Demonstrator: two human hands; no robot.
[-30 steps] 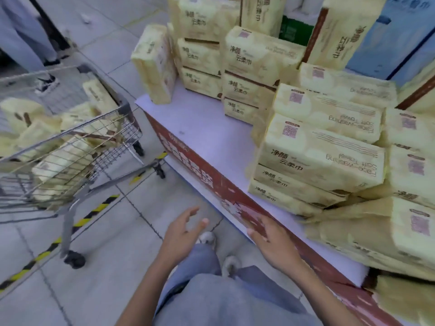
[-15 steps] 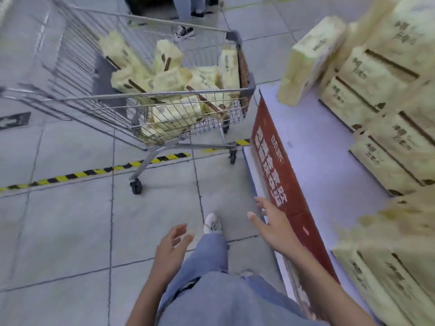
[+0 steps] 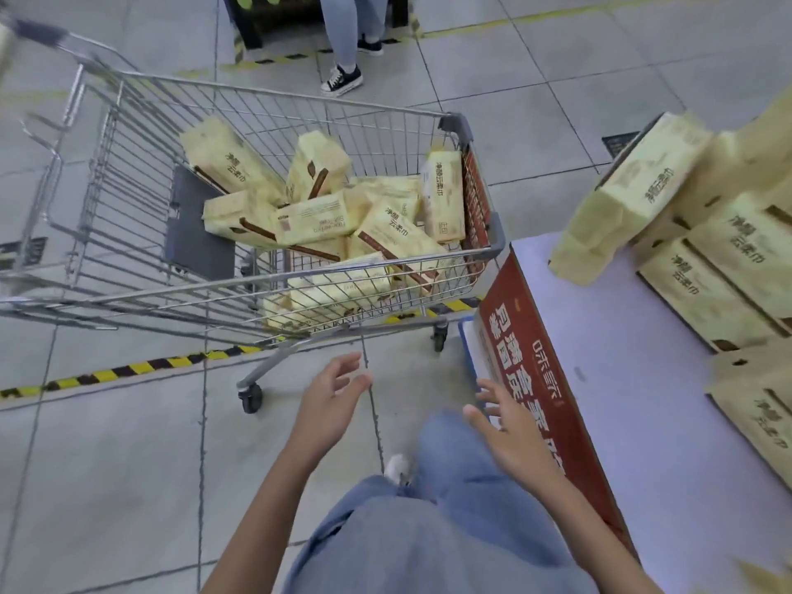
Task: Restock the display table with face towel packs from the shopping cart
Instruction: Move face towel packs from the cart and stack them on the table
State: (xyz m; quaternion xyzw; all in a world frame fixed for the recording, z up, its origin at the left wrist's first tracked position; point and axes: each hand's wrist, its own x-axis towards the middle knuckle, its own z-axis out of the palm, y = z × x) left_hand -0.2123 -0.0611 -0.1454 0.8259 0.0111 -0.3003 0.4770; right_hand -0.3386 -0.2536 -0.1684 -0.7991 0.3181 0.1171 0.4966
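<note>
Both the left hand (image 3: 328,398) and right hand (image 3: 512,430) hung released, fingers loose, grasping nothing, above the floor (image 3: 107,465) near the cart (image 3: 274,289), where yellow packs (image 3: 317,216) lay jumbled, while more packs (image 3: 711,267) sat stacked on the table (image 3: 621,379) at right.

Loose blue jeans (image 3: 450,533), white shoe (image 3: 397,468) (toe only).
</note>
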